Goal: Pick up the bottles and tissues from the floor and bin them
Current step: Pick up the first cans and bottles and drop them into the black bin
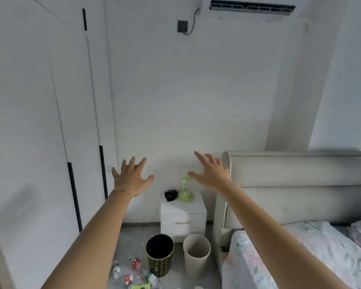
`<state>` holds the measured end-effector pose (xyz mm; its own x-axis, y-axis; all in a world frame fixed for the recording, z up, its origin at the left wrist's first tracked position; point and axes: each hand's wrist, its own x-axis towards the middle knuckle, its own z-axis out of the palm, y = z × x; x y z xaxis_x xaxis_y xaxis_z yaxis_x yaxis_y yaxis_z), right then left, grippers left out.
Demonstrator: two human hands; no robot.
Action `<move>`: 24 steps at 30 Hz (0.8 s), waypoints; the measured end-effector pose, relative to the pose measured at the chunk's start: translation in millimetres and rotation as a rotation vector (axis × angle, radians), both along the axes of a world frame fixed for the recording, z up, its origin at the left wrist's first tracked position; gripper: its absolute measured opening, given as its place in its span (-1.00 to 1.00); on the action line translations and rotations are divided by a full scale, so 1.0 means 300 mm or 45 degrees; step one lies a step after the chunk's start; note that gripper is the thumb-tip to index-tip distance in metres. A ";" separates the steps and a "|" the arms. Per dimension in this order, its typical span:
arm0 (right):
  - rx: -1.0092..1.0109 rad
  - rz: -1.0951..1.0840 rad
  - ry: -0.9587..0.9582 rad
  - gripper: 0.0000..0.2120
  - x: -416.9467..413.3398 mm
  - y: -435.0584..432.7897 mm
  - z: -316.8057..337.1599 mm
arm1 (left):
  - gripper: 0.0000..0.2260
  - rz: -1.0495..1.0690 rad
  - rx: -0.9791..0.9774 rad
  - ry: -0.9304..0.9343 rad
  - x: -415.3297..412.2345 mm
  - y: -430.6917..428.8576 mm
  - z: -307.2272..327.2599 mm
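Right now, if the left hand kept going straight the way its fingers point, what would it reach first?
Probably the plain white wall. The open left hand points up and forward, well above the bottles on the floor, with nothing visible between its fingers and the wall, though depth is hard to judge.

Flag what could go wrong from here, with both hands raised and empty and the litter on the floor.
1. Two open bins stand side by side, the dark bin and the beige bin; items could land in the wrong one.
2. The bottles lie against the dark bin's base; a low reach might tip it.
3. The left hand and right hand are far above the litter, which sits at the frame edge.
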<state>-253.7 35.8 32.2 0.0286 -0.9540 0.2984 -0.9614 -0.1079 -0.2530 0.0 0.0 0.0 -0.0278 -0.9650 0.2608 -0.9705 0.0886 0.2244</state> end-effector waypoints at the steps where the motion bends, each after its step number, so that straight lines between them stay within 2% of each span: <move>1: 0.014 0.001 0.013 -0.27 -0.005 -0.011 -0.016 | -0.38 0.000 0.002 -0.030 -0.005 -0.009 -0.015; 9: 0.087 0.029 0.177 -0.27 -0.081 -0.180 -0.188 | -0.38 -0.030 0.033 -0.078 -0.089 -0.156 -0.198; 24: 0.382 0.177 0.140 -0.27 -0.131 -0.511 -0.599 | -0.36 0.010 0.232 -0.112 -0.161 -0.358 -0.598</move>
